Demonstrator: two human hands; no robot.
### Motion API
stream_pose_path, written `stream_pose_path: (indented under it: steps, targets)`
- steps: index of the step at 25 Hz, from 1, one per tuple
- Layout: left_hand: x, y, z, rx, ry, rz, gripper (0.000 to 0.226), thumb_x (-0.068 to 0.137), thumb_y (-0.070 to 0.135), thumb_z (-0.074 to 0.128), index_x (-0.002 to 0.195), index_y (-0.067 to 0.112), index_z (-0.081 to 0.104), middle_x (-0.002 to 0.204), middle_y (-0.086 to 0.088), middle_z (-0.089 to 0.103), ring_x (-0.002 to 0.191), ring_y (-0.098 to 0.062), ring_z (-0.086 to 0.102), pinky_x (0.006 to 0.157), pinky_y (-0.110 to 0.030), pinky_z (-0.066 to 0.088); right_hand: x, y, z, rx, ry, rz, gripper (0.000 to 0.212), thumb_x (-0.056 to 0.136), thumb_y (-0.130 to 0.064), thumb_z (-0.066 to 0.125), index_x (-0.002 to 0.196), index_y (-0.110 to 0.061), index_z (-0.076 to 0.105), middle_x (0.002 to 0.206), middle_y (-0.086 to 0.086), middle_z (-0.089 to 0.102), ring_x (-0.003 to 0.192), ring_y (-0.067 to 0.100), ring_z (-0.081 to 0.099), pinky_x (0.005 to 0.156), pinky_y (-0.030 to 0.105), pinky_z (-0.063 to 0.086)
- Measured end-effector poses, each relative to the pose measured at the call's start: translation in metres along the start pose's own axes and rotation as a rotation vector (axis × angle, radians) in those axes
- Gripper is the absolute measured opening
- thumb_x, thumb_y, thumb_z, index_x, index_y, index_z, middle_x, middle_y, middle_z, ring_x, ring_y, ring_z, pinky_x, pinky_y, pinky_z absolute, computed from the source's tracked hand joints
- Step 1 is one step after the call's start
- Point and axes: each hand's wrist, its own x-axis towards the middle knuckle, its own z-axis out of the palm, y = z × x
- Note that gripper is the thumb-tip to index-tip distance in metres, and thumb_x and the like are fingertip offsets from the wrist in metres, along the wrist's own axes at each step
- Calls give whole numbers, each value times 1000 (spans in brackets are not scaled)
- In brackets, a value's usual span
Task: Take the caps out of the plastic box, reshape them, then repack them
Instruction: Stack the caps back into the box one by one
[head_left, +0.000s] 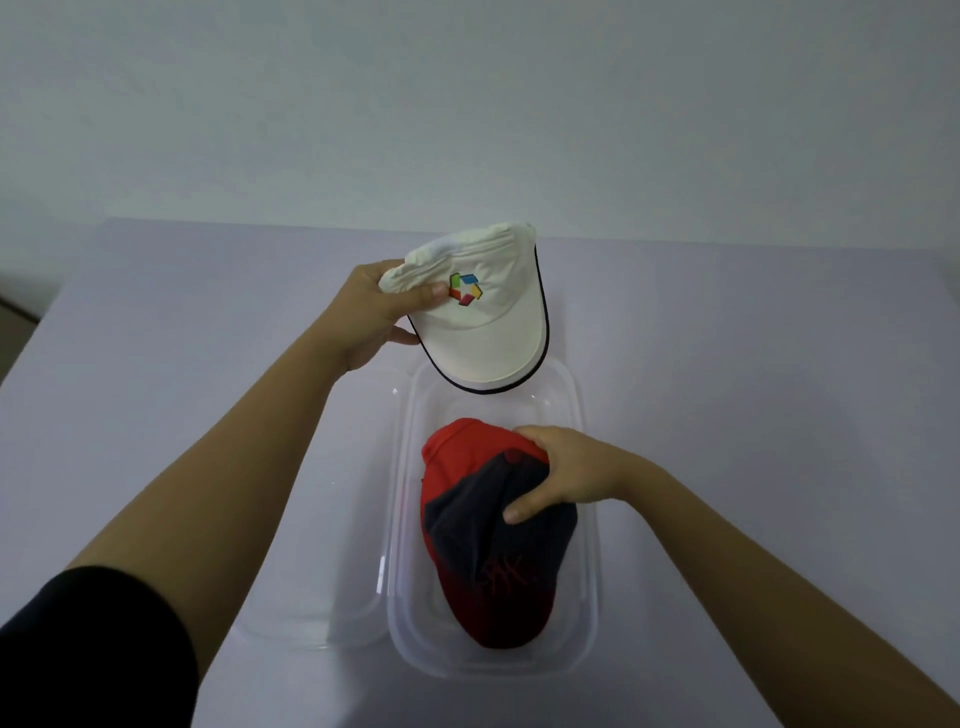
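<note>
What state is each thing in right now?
plastic box: open.
lid: off, lying flat left of the plastic box.
white cap: out, crown crumpled, gripped by left hand.
red and navy cap: inside the plastic box, gripped by right hand.

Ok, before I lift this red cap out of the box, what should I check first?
1. Right hand has a grip on the red and navy cap: ok, fingers and thumb curl round its crown.
2. Left hand has a secure hold on the white cap: ok, it pinches the bunched crown.
3. White cap out of the way: not ok, its brim hangs over the far end of the plastic box.
4. Lid off: ok, it lies on the table left of the box.
5. White cap reshaped: not ok, its crown is crumpled.
6. More caps under the red one: cannot tell.
</note>
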Motion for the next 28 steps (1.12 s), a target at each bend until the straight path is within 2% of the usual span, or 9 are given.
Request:
stream_pose_path:
  steps: [7,11,14,16,18,22,24,26,28]
  targets:
    - [2,0,1,108,-110,8,37,74,17,76,109,13,63,110,-10,68,102,-25,66,86,-48,54,-1,-2,-6,-61,-120,-38,50,70,-24,82,113,-17,57,112,0,66,101,16,64,92,41,53]
    - [-5,-11,14,245,-202,-40,40,66,23,81,102,12,66,114,-7,63,97,-25,65,78,-44,54,-4,-5,-8,-69,-144,-81,54,72,-22,80,120,-22,56,117,-4,65,105,12,63,94,33,52]
    - [-10,-33,25,365,-290,-104,31,70,19,82,96,11,67,110,-5,62,90,-25,63,71,-42,52,-5,-4,-13,-59,-152,-88,50,72,-24,80,116,-30,57,117,-10,65,106,9,62,95,32,51]
    - [-13,-49,28,349,-355,-209,24,77,19,77,98,13,68,107,-9,69,95,-31,66,78,-49,54,-5,-4,-17,-32,-160,-85,46,73,-22,79,112,-34,57,115,-12,64,106,8,62,94,29,51]
    - [-14,-57,32,288,-382,-322,20,81,19,73,101,15,70,109,-11,71,101,-29,66,85,-56,51,-4,-4,-22,19,-160,-80,43,74,-19,78,112,-28,59,116,-8,65,106,10,62,94,30,51]
    - [-10,-63,40,357,-464,-475,27,84,27,69,110,19,66,115,-14,67,109,-34,63,92,-60,48,7,-2,-28,33,-195,-24,41,75,-23,78,110,-32,59,119,-8,64,110,10,60,96,29,49]
    - [-7,-60,42,375,-491,-524,37,83,37,69,116,23,59,121,-6,64,112,-28,61,95,-54,49,15,-2,-27,-17,-213,14,39,74,-26,78,107,-34,59,116,-8,64,108,12,61,97,33,49]
    - [-4,-58,43,397,-445,-525,41,84,39,67,119,22,52,125,4,56,115,-19,55,100,-37,45,22,-2,-25,-58,-186,21,43,71,-29,80,108,-32,58,114,-8,64,107,13,61,97,34,49]
    - [-4,-54,45,618,-383,-403,44,90,35,59,128,18,46,125,2,49,115,-18,48,94,-28,38,23,-3,-26,-144,-106,52,57,67,-34,82,115,-26,54,115,-9,61,106,14,59,95,32,48]
